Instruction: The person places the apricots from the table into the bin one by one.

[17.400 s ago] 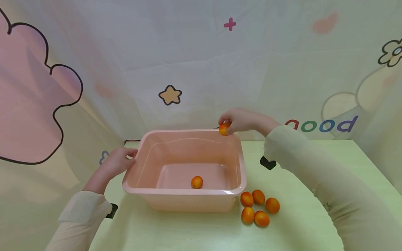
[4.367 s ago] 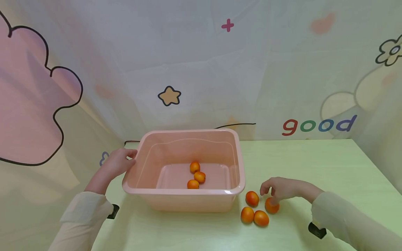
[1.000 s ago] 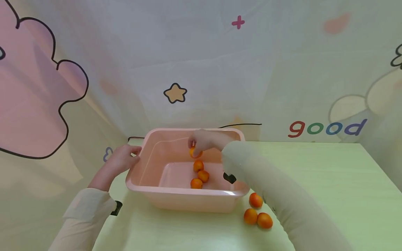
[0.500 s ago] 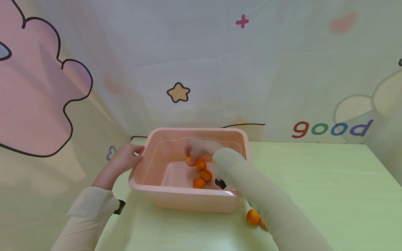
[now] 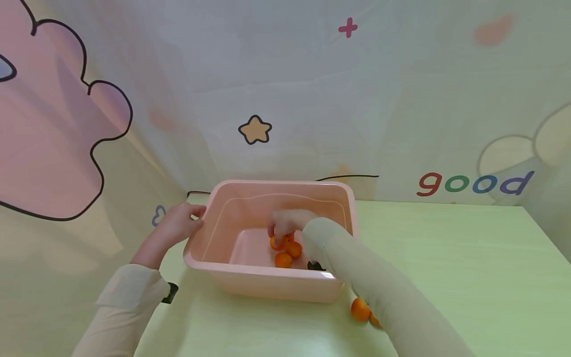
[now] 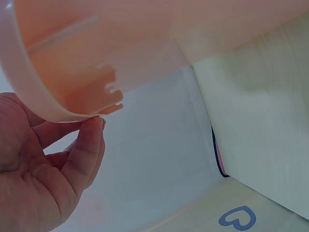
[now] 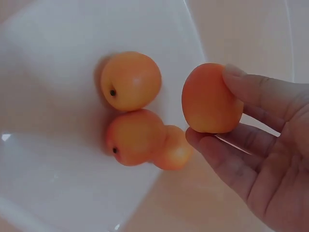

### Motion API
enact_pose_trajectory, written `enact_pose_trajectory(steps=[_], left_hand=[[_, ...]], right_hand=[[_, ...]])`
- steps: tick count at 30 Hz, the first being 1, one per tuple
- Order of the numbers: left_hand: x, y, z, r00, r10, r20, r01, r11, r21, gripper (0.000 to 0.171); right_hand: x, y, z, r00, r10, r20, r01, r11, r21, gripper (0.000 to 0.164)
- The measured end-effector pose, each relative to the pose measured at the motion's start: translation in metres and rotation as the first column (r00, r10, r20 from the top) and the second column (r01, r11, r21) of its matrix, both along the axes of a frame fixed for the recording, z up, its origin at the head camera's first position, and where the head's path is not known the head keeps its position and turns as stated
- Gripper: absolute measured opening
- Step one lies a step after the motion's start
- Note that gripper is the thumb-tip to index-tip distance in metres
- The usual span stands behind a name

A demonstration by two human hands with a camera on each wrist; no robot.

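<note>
While the left hand (image 5: 178,225) pinches the left rim of the pink basin (image 5: 276,287), the right hand (image 5: 290,221), pinching an orange fruit (image 7: 210,99), has shifted slightly nearer inside it than half a second ago, close by three loose fruits (image 7: 131,81). That puts four within the walls, one not yet released; two table fruits (image 5: 360,310) show to the right, one partly behind the right sleeve (image 5: 379,277).

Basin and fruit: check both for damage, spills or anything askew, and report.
No spill shows, and the visible fruit looks whole. One oddity: in the left wrist view, the basin has a jagged-edged orange patch near the left hand, unlike the smoother surface around it; shadow or damage, I cannot tell.
</note>
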State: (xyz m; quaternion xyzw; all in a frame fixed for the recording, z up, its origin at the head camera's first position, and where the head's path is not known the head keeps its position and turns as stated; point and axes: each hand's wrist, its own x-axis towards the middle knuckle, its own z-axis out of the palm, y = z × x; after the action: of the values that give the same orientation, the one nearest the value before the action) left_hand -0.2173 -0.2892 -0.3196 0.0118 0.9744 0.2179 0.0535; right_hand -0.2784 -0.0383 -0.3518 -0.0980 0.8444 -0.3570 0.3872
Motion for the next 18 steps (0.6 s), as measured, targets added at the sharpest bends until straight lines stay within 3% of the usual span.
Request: enact_pose_trajectory(steps=[3,10,13,18], left_hand=[[-0.0002,0.0001,0.0003,1.000,0.002,0.006,-0.002,1.000,0.003,0.041],[0.0004,0.0001,0.0005,1.000,-0.005,0.001,0.005,1.000,-0.001,0.041],[0.0011,0.0006,0.0006,1.000,-0.003,0.002,0.003,1.000,0.005,0.041],[0.0010,0.0006,0.0004,1.000,0.001,-0.002,-0.001,1.000,0.012,0.041]], right_hand=[[0.0009,0.0001,-0.0020,0.999,-0.031,0.037,0.031,1.000,-0.005,0.024],[0.0011,-0.0044,-0.0057,1.000,0.020,0.020,-0.020,1.000,-0.018,0.022],[0.0046,-0.0041,-0.0051,0.993,-0.075,0.088,0.081,0.994,-0.068,0.023],[0.0091,-0.0031,-0.0023,0.988,-0.122,0.094,0.133,0.983,-0.127,0.030]])
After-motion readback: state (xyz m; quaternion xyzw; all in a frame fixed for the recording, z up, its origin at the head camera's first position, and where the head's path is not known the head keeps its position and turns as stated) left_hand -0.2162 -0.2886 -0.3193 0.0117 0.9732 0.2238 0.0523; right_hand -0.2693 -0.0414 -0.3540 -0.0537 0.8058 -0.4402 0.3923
